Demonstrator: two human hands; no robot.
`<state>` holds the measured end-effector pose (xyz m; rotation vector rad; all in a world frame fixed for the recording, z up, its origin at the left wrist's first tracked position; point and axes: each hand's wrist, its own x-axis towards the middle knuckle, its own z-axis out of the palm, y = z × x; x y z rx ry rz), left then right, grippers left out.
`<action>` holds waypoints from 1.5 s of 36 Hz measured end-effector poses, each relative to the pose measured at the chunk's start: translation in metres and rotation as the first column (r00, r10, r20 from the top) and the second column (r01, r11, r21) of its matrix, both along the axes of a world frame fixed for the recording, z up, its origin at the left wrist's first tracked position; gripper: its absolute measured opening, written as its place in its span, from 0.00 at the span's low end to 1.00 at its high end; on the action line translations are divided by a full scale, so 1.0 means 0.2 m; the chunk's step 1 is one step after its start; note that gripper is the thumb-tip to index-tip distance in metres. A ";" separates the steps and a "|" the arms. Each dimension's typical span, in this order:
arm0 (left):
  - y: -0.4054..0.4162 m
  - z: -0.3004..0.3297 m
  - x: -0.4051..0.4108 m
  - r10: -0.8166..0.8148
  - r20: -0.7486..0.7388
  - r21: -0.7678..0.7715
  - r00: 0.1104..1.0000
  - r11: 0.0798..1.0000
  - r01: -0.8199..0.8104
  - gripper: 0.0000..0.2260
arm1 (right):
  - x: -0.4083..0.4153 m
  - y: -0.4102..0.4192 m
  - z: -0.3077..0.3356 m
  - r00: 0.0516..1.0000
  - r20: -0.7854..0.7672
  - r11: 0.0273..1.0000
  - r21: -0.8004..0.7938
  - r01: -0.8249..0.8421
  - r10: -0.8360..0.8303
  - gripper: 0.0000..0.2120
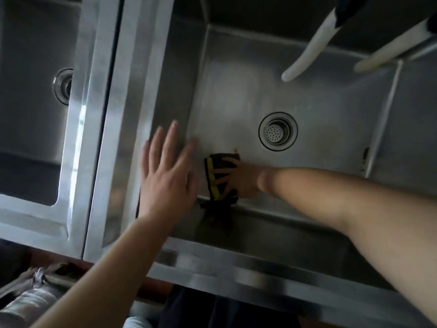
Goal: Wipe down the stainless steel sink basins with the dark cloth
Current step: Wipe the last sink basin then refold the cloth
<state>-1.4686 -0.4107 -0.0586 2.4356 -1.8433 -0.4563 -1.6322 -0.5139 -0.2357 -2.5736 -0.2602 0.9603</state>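
The dark cloth (pixel 221 176), black with a yellow strip, lies on the floor of the right stainless steel basin (pixel 319 102), near its front left corner. My right hand (pixel 238 178) presses down on the cloth with spread fingers, the arm reaching in from the right. Over the basin's left wall my left hand (pixel 166 174) is held flat, fingers straight and spread, holding nothing. The round drain strainer (pixel 277 131) sits behind and to the right of the cloth.
A second basin (pixel 30 102) with its own drain (pixel 63 86) lies at the left, beyond a steel divider rim (pixel 111 114). Two white spouts (pixel 305 53) hang over the back right of the right basin. The front rim (pixel 236 275) runs along the bottom.
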 end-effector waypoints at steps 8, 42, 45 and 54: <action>0.23 -0.05 -0.18 0.133 -0.156 0.447 0.979 0.893 -0.051 0.20 | -0.39 -0.21 0.05 0.982 -0.132 0.990 0.013 0.140 -0.137 0.25; 0.13 -0.03 0.21 0.356 0.251 -0.009 0.900 0.931 -0.366 0.36 | -0.11 -0.22 -0.09 0.971 0.113 0.971 -0.088 0.223 -0.212 0.27; 0.12 -0.03 0.20 0.351 0.251 -0.010 0.902 0.933 -0.361 0.37 | -0.34 -0.25 -0.05 0.955 0.039 0.944 -0.142 0.298 -0.295 0.33; 0.12 -0.04 0.20 0.346 0.269 -0.039 0.899 0.936 -0.349 0.35 | -0.44 0.15 -0.04 0.788 -0.106 0.793 -0.149 0.591 -0.607 0.28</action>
